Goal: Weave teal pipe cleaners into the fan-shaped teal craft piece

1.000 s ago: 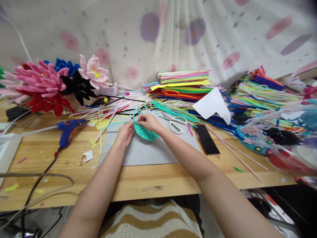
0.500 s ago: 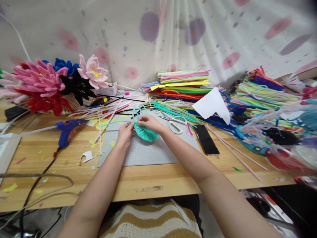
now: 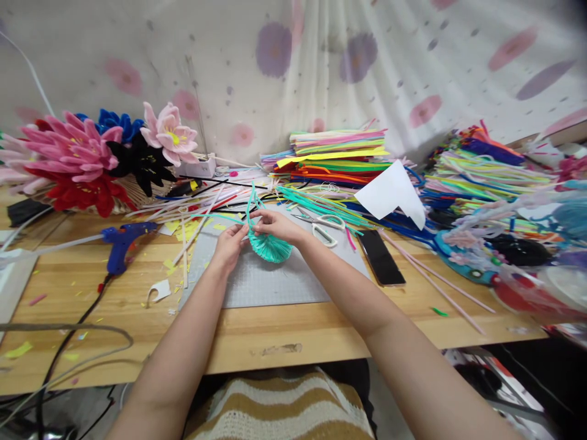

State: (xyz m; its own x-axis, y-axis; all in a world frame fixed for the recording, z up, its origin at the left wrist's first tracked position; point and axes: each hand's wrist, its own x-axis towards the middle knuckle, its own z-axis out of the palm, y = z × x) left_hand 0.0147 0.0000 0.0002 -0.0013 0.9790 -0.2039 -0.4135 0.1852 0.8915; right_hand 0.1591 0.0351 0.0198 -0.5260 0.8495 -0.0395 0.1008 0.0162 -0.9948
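Observation:
A teal pipe-cleaner piece (image 3: pixel 270 247), woven into a rounded fan shape, is held just above a grey cutting mat (image 3: pixel 270 281). My left hand (image 3: pixel 228 246) pinches its left edge, where a loose teal strand runs off to the left. My right hand (image 3: pixel 277 225) grips the top of the piece, fingers closed, with thin teal loops sticking up behind them. Both hands meet over the mat's far half.
White-handled scissors (image 3: pixel 326 229) and a black phone (image 3: pixel 380 257) lie right of the mat. A blue glue gun (image 3: pixel 120 242) lies left on the wooden table (image 3: pixel 257 336). Stacks of coloured pipe cleaners (image 3: pixel 339 156) and plush flowers (image 3: pixel 87 159) line the back.
Both hands have lifted the teal piece slightly and shifted it a little away from me. The loose strand on the left now lies flatter.

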